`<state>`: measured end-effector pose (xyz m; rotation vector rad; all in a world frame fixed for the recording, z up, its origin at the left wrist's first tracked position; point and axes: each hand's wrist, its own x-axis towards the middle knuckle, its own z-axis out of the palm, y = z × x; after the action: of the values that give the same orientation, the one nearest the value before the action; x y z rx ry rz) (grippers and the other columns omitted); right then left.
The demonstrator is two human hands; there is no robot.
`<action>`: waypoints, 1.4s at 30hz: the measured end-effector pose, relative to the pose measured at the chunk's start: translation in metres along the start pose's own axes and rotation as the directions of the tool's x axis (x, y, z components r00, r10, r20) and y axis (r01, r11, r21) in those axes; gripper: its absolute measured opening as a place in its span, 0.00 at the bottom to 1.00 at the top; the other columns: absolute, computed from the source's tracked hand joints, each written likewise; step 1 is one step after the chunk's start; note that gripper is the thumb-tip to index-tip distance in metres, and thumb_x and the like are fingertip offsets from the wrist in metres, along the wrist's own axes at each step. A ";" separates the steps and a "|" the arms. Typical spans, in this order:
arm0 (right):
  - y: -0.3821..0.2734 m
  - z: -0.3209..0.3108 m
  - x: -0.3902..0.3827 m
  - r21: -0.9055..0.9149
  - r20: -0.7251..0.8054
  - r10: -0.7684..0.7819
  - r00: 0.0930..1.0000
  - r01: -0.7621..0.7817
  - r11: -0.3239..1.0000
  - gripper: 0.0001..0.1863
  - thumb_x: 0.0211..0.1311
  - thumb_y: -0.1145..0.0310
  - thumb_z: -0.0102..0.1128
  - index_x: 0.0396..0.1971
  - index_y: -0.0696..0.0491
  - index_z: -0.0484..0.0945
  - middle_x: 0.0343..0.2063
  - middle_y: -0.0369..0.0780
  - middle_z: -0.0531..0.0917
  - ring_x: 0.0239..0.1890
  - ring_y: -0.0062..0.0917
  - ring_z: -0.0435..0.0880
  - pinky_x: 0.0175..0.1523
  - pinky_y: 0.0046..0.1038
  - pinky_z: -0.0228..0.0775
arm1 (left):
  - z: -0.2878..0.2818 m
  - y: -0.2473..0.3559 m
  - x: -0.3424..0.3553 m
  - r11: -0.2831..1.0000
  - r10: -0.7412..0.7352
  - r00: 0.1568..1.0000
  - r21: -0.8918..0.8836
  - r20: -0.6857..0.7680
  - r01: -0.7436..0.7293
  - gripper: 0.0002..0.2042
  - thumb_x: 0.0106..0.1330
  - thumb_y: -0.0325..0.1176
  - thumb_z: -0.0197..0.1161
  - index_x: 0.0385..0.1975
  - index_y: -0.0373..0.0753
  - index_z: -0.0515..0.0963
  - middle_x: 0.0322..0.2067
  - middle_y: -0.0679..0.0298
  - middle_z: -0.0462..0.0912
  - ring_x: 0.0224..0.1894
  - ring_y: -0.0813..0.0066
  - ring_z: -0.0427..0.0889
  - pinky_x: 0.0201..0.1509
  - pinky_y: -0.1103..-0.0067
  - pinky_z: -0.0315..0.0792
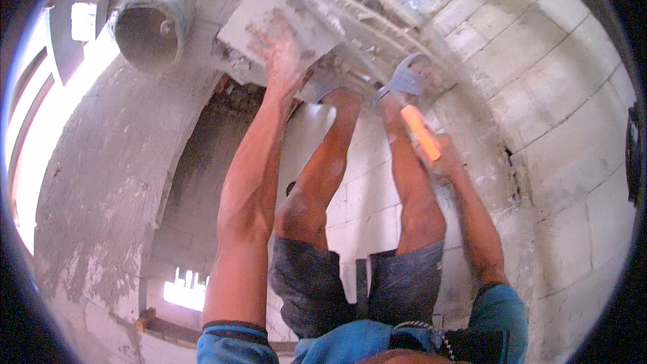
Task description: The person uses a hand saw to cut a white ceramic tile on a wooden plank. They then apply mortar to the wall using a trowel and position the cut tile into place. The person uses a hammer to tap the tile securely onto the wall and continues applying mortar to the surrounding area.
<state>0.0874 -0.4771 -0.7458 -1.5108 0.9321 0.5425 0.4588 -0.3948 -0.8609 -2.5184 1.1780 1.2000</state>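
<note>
My left hand (282, 54) lies on a pale grey masonry block (246, 19), its fingers spread flat across the upper face. Closed around the orange handle of a handsaw (421, 133), my right hand (445, 158) is low and to the right of the block. The saw's thin blade is blurred and runs up and left from the handle along the block's right edge. How deep the blade sits in the block, I cannot tell. Both my feet stand near the block, in pale footwear (406, 77).
A dusty bucket (151, 30) lies with its mouth facing me at the upper left. A block wall (546, 87) rises on the right. Between a rough plastered surface (111, 162) and my legs, a dark gap (202, 162) drops away. Bright openings show at far left.
</note>
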 end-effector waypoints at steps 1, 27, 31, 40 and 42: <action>0.004 -0.003 0.014 -0.071 0.077 0.041 0.996 -0.035 0.997 0.16 0.62 0.57 0.60 0.46 0.49 0.80 0.38 0.46 0.85 0.40 0.45 0.85 0.44 0.41 0.76 | 0.002 -0.002 -0.002 0.999 -0.020 1.000 -0.025 -0.010 0.020 0.57 0.56 0.45 0.73 0.73 0.31 0.34 0.65 0.18 0.41 0.70 0.20 0.31 0.71 0.41 0.26; -0.026 -0.009 0.017 -0.103 -0.104 -0.184 0.977 0.173 0.979 0.21 0.62 0.60 0.60 0.53 0.51 0.78 0.37 0.47 0.86 0.38 0.43 0.86 0.42 0.37 0.77 | 0.011 -0.009 -0.023 0.999 -0.020 1.000 -0.031 -0.024 0.019 0.62 0.54 0.51 0.74 0.73 0.34 0.29 0.71 0.30 0.36 0.71 0.22 0.25 0.70 0.39 0.28; -0.025 0.011 0.103 -0.136 -0.037 -0.207 0.978 0.200 0.970 0.19 0.57 0.57 0.64 0.46 0.49 0.81 0.37 0.44 0.86 0.40 0.44 0.85 0.45 0.41 0.76 | 0.017 -0.018 -0.025 0.995 -0.086 0.995 -0.044 0.046 0.088 0.61 0.56 0.51 0.73 0.73 0.35 0.28 0.67 0.20 0.33 0.71 0.22 0.25 0.70 0.39 0.28; 0.055 0.017 0.143 0.665 -0.004 -0.046 0.999 0.037 0.746 0.11 0.60 0.61 0.65 0.31 0.54 0.78 0.23 0.32 0.79 0.25 0.20 0.76 0.30 0.25 0.68 | 0.002 -0.013 -0.024 0.994 -0.067 0.997 -0.079 0.040 0.070 0.61 0.57 0.53 0.71 0.73 0.38 0.25 0.63 0.14 0.25 0.69 0.18 0.28 0.70 0.40 0.26; 0.044 -0.005 0.129 0.809 0.135 0.023 0.991 -0.123 0.574 0.12 0.59 0.60 0.67 0.32 0.53 0.79 0.26 0.29 0.78 0.28 0.13 0.75 0.31 0.20 0.66 | 0.004 -0.013 -0.024 0.990 -0.110 0.993 -0.079 0.050 0.114 0.59 0.58 0.51 0.71 0.73 0.39 0.28 0.64 0.16 0.27 0.69 0.18 0.28 0.70 0.41 0.25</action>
<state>0.1241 -0.5115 -0.8721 -0.5746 0.9661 0.1748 0.4559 -0.3696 -0.8493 -2.5621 0.9825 1.2948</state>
